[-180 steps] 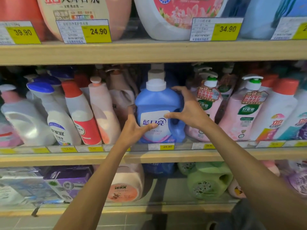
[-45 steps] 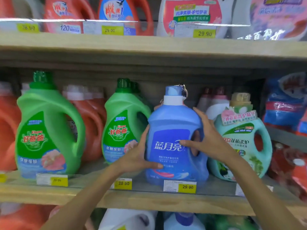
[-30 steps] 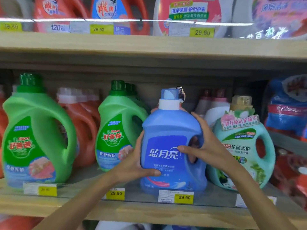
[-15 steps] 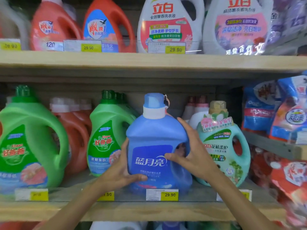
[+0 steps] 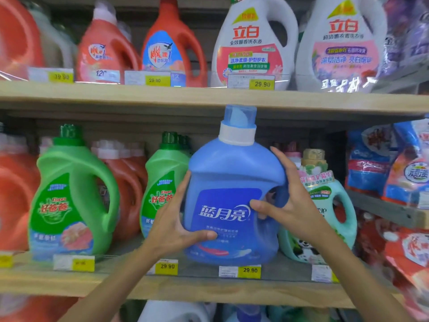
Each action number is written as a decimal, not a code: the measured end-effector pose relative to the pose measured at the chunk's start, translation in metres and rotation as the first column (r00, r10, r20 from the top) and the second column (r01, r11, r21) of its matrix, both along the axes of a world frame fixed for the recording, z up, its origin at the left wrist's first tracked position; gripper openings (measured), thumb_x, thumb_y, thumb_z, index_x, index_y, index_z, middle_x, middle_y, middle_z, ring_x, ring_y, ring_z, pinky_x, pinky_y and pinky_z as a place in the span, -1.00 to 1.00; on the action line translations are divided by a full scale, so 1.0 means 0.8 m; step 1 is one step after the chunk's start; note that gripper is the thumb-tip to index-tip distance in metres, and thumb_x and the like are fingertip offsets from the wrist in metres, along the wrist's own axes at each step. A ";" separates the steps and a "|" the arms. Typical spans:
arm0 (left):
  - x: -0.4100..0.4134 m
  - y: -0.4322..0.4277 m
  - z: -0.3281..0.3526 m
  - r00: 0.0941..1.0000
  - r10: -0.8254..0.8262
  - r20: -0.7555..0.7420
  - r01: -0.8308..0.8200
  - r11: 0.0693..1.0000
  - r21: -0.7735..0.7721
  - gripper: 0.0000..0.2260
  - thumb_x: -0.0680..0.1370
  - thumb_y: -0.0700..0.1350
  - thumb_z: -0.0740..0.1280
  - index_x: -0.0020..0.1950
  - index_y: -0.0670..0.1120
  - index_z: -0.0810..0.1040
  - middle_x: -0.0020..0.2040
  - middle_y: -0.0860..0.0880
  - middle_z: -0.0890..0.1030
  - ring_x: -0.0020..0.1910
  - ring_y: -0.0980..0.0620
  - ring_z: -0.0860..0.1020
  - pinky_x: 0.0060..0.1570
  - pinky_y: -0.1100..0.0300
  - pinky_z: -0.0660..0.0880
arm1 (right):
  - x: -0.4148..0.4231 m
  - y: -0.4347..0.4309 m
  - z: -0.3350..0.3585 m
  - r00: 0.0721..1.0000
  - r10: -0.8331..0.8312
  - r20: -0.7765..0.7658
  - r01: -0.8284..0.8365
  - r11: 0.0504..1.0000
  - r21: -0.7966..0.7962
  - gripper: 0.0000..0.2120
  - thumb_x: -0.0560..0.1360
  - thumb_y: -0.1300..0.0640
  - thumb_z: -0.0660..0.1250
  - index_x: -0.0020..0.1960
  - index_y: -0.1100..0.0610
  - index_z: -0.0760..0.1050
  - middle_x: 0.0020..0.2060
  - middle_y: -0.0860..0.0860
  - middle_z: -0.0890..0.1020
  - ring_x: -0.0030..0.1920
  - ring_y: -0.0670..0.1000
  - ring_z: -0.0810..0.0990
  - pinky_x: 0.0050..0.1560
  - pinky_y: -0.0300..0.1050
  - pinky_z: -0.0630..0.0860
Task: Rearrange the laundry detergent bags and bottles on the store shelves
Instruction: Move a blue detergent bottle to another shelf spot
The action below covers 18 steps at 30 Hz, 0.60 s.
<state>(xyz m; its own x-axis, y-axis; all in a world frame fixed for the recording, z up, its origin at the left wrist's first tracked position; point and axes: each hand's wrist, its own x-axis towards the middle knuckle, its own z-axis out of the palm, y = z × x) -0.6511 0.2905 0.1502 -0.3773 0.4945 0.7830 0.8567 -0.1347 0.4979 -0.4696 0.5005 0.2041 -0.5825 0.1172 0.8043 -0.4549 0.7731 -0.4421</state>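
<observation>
Both hands hold the blue detergent bottle (image 5: 232, 180) at the front edge of the middle shelf (image 5: 204, 287). The left hand (image 5: 176, 219) is wrapped around its left side, with the thumb lying on the lower part of the label. The right hand (image 5: 294, 205) takes the handle side, with the thumb on the front next to the handle hole and the fingers going behind. The bottle is between the green bottle (image 5: 162, 194) on its left and the mint bottle (image 5: 332, 205) on its right, just above the price tag (image 5: 240, 271). I cannot tell if its base already rests on the shelf or is a little lifted.

I judge the step to be seating this bottle in the gap, with the label facing forward. To do it well, the grip with two hands should remain until the base is flat, because such a full bottle is probably heavy and its smooth plastic may slip. The cap appears in front of the edge of the upper shelf (image 5: 139, 96), so the bottle should go in low and upright, not tilted backward. The gap looks narrow, and the left fingers are close to the green bottle. It is better to push straight toward the back and then to draw the fingers out forward, so that no neighbour is pushed. At the end, the label should stand centred over its price tag.
</observation>
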 end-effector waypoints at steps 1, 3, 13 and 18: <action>0.009 -0.004 -0.005 1.000 -0.027 0.007 0.026 0.999 0.036 0.11 0.16 0.29 0.60 0.58 0.29 0.06 0.40 0.43 0.39 0.37 0.34 0.43 0.31 0.32 0.42 | 0.003 -0.005 -0.001 1.000 0.007 0.003 -0.007 1.000 -0.005 -0.05 0.31 -0.24 0.55 0.53 -0.32 0.07 0.33 0.01 0.49 0.23 0.13 0.55 0.25 0.16 0.51; 0.025 -0.010 -0.020 0.995 -0.084 0.054 0.078 0.991 0.107 0.02 0.18 0.17 0.60 0.54 0.28 0.14 0.36 0.43 0.44 0.31 0.37 0.47 0.19 0.48 0.41 | 0.009 -0.017 -0.005 1.000 0.022 0.000 -0.022 1.000 -0.016 -0.11 0.35 -0.11 0.56 0.53 -0.25 0.12 0.29 -0.33 0.46 0.23 -0.15 0.54 0.19 -0.22 0.51; 0.072 -0.058 -0.039 0.955 -0.220 0.201 0.178 0.962 0.209 -0.02 0.16 -0.02 0.60 0.48 0.18 0.18 0.14 0.40 0.59 0.11 0.34 0.60 -0.03 0.47 0.52 | 0.049 -0.083 0.002 1.000 -0.004 0.003 0.004 0.999 -0.035 -0.20 0.33 0.07 0.55 0.46 -0.06 0.24 0.33 -0.35 0.40 0.33 -0.35 0.40 0.19 -0.51 0.34; 0.094 -0.093 -0.047 0.941 -0.229 0.247 0.190 0.966 0.173 -0.02 0.18 0.06 0.63 0.50 0.19 0.19 0.19 0.25 0.62 0.13 0.16 0.65 -0.03 0.28 0.61 | 0.074 -0.116 -0.010 0.999 0.010 0.040 -0.006 0.995 -0.096 -0.21 0.32 0.04 0.55 0.44 -0.11 0.26 0.34 -0.26 0.44 0.30 -0.29 0.47 0.15 -0.45 0.42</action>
